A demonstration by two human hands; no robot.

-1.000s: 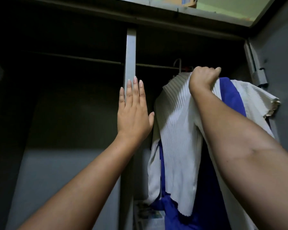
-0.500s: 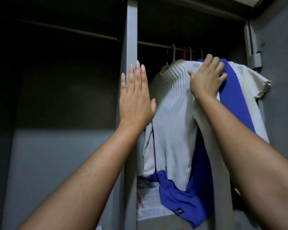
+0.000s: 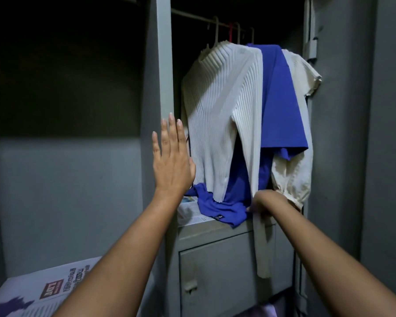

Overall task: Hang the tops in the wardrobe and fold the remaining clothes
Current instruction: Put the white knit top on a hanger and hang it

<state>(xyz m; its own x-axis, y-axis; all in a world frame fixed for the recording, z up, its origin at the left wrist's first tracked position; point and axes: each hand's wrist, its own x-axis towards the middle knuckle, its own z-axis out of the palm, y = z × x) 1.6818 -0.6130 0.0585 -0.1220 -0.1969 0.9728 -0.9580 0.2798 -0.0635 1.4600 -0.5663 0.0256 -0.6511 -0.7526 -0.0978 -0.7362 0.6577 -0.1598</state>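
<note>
Hanging in the right-hand compartment of the grey metal wardrobe (image 3: 343, 124): three tops on hangers, hooked over the rail (image 3: 192, 16).

Item 1: white ribbed top (image 3: 220, 104), foremost, high neck, one long sleeve trailing down past the shelf edge in front of the drawer.

Item 2: blue top (image 3: 277, 99), directly behind the white ribbed top; its lower hem spills forward and lies crumpled on the shelf.

Item 3: cream top (image 3: 293, 170), rearmost, nearest the wardrobe's right wall, short ruffled sleeve showing at upper right.

Item 4: hanger hooks (image 3: 231, 33), several, pale and one red, bunched together on the rail above the tops.

Right hand (image 3: 264, 202): low at the shelf edge, fingers curled and pinching the fabric where the white sleeve crosses the blue hem; which garment the fingers actually hold cannot be told, as the fingertips are hidden.

Left hand (image 3: 172, 161): raised, flat, fingers straight and together, holding nothing, in front of the central upright post (image 3: 164, 65) that divides the two compartments; whether the palm touches the post cannot be told.

Shelf lining: newspaper (image 3: 189, 211) under the blue hem.

Below the shelf: grey drawer front (image 3: 226, 275) with a small pull.

Left compartment: dark, with a second newspaper sheet (image 3: 44, 291) lying on its floor at lower left.
</note>
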